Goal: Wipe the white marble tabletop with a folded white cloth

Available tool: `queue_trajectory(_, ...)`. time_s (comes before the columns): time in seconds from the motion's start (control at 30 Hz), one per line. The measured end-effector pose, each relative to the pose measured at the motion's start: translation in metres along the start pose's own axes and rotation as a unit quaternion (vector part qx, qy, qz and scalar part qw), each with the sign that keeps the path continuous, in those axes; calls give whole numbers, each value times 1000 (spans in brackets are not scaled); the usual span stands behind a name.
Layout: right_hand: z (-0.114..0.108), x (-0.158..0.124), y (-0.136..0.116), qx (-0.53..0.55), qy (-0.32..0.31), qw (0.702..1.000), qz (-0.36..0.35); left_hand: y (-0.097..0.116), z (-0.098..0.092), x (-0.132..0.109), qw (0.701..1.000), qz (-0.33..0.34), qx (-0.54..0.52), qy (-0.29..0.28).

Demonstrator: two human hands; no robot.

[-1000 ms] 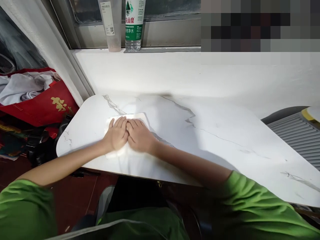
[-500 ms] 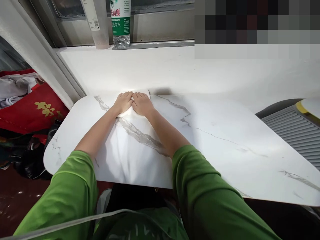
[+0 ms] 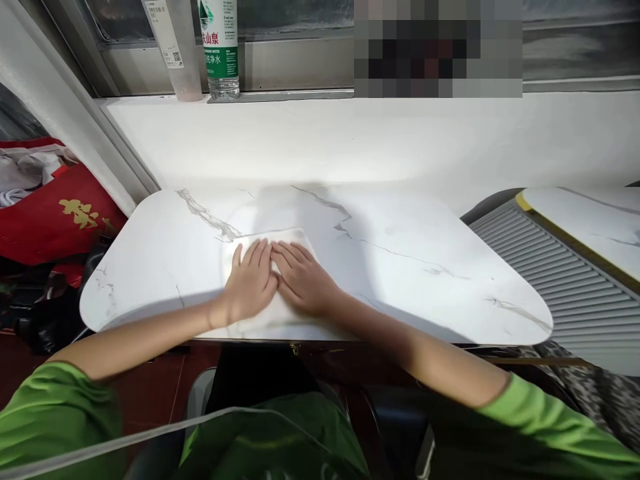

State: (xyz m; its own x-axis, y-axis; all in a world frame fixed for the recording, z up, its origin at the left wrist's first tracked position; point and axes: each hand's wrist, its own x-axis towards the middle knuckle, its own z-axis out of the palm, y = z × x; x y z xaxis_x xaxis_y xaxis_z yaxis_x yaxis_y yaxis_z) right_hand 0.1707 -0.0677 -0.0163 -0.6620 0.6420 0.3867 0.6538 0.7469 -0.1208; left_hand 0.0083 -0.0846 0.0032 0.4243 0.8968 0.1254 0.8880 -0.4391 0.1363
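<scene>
A white cloth (image 3: 276,317) lies spread on the white marble-patterned table (image 3: 410,280), close to its front edge. My left hand (image 3: 250,280) rests flat on the cloth's left part, fingers stretched forward. Beside it, my right hand (image 3: 303,277) also lies flat on the cloth with its fingers straight. The two hands touch or nearly touch at the thumbs and index fingers. Both palms are hidden against the cloth, and its far edge shows beyond my fingertips.
On the window ledge stand a clear cup (image 3: 185,73) with a label and a water bottle (image 3: 223,60). A red bag (image 3: 55,213) hangs or sits at the left. Right of the table is a grey ribbed panel (image 3: 560,280).
Both hands have drawn the cloth from the table's back edge toward its front edge. My elbows have bent outward, and the view has turned slightly right.
</scene>
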Motion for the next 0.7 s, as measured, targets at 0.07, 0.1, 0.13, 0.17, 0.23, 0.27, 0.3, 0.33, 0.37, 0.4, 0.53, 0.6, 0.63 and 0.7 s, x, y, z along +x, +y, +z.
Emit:
queue_trajectory(0.07,-9,-22,-15,4,7,1000,12,14,-1,-18,1000,25,-9,0)
queue_trajectory(0.1,-12,-29,-20,6,11,1000,22,18,-2,-22,999,33,-13,-3)
queue_trajectory(0.13,-14,-33,-23,10,15,999,34,21,-2,-23,999,38,-18,-7)
queue_trajectory(0.17,-16,-34,-23,14,17,999,45,21,-2,-22,999,43,-22,-12)
queue_trajectory(0.23,-15,-29,-17,23,18,998,60,18,-1,-12,998,50,-29,-18)
queue_trajectory(0.27,-13,-24,-11,26,18,997,65,14,0,-3,998,52,-32,-16)
queue_trajectory(0.3,-11,-16,-2,29,17,997,69,10,1,7,998,51,-37,-13)
queue_trajectory(0.33,-8,-7,8,30,15,997,72,5,2,20,998,45,-41,-8)
queue_trajectory(0.37,-5,3,19,31,13,997,75,0,2,34,998,37,-46,-4)
queue_trajectory(0.4,-3,14,32,30,10,996,79,-5,3,49,998,27,-50,-2)
queue_trajectory(0.53,9,63,86,18,-10,994,105,-27,6,117,998,0,-70,-1)
queue_trajectory(0.6,15,84,110,19,-13,993,112,-37,8,147,997,-18,-77,6)
queue_trajectory(0.63,17,92,120,21,-11,993,116,-42,10,161,997,-24,-78,11)
queue_trajectory(0.7,22,105,135,22,-3,991,131,-52,13,181,997,-27,-75,21)
